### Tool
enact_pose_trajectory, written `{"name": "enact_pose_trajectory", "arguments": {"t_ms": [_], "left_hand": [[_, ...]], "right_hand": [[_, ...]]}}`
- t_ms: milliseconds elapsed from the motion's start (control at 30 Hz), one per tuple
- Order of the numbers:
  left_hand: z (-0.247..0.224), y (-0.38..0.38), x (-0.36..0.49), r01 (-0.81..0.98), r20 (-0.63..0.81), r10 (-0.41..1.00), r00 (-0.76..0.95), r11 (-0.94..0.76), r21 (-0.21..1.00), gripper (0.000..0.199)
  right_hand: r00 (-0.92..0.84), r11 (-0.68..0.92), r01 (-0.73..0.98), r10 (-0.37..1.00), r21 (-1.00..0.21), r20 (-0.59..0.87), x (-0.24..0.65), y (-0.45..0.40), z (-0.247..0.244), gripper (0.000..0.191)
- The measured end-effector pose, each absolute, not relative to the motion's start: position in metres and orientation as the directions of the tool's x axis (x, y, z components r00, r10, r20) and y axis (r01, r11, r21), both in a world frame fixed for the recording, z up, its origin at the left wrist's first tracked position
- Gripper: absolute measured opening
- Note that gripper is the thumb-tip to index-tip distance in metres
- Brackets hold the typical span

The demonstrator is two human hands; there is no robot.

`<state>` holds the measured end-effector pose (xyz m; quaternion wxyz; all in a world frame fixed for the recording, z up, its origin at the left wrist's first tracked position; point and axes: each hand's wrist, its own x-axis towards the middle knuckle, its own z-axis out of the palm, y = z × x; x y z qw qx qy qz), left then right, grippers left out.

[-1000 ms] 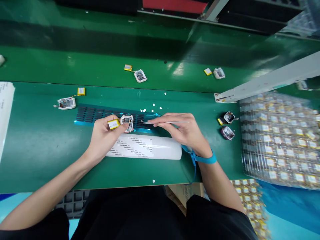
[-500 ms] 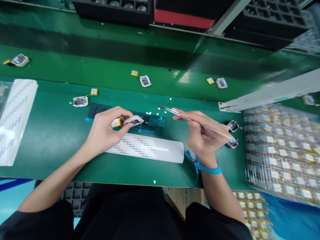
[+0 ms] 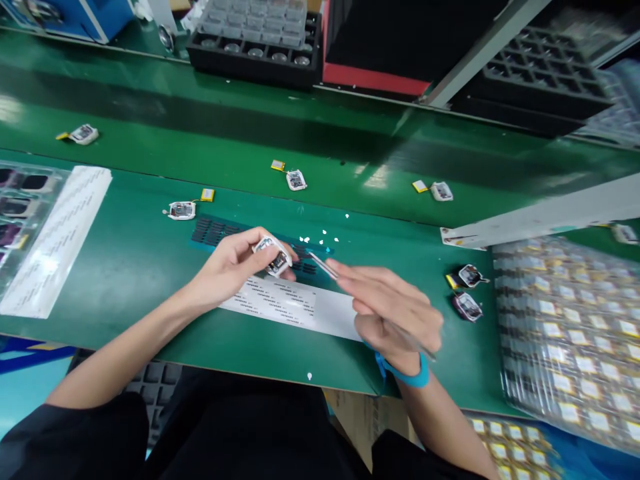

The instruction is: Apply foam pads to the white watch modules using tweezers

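Head view looks down on a green workbench [image 3: 110, 280] that fills the frame, with a glossier green belt strip [image 3: 200, 143] across its upper half. At the right edge lies a large clear blister tray [image 3: 565, 327] whose pockets hold rows of small yellow-labelled cells. Along the top edge sit black compartment trays [image 3: 255, 47], the nearer one with round parts in its pockets. At the left edge a white printed sheet [image 3: 55, 240] lies flat. At centre a white label strip [image 3: 300, 307] lies just below a blue sheet of small black pads [image 3: 215, 232], both close under the hands, probably so each is within easy reach.

Centre frame, the left hand [image 3: 235, 263] is closed around a small white device housing [image 3: 273, 255], tilted up off the bench, seemingly to turn its open side toward the tool. The right hand [image 3: 395, 310], blurred, pinches slim metal tweezers [image 3: 323, 265] whose tips point at the housing. Similar housings with yellow cells [image 3: 190, 208] are spaced along the belt and bench, and two dark ones [image 3: 470, 290] sit right of centre.
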<state>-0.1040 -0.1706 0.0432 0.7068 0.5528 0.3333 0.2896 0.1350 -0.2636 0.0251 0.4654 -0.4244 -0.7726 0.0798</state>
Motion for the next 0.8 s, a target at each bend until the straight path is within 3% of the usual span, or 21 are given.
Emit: {"name": "enact_pose_trajectory", "arguments": {"t_ms": [100,233,433,800], "left_hand": [[0.04,-0.183,-0.094,0.006,-0.191,0.749,0.634,0.242,0.97,0.022],[0.035,-0.191,-0.088,0.108,-0.113,0.839,0.533,0.065,0.992,0.01],[0.033,-0.193,-0.089,0.129,-0.089,0.861,0.501,0.028,0.991,0.012],[0.034,-0.193,-0.089,0.185,-0.12,0.857,0.501,0.029,0.982,0.015]], "right_hand": [[-0.309,0.703,0.588,0.652,-0.401,0.692,0.128,-0.265,0.033,0.054],[-0.407,0.711,0.61,0.659,-0.349,0.632,0.122,-0.266,0.039,0.053],[-0.437,0.714,0.626,0.654,-0.312,0.618,0.121,-0.269,0.037,0.038],[-0.473,0.712,0.64,0.662,-0.29,0.581,0.123,-0.269,0.037,0.036]]}}
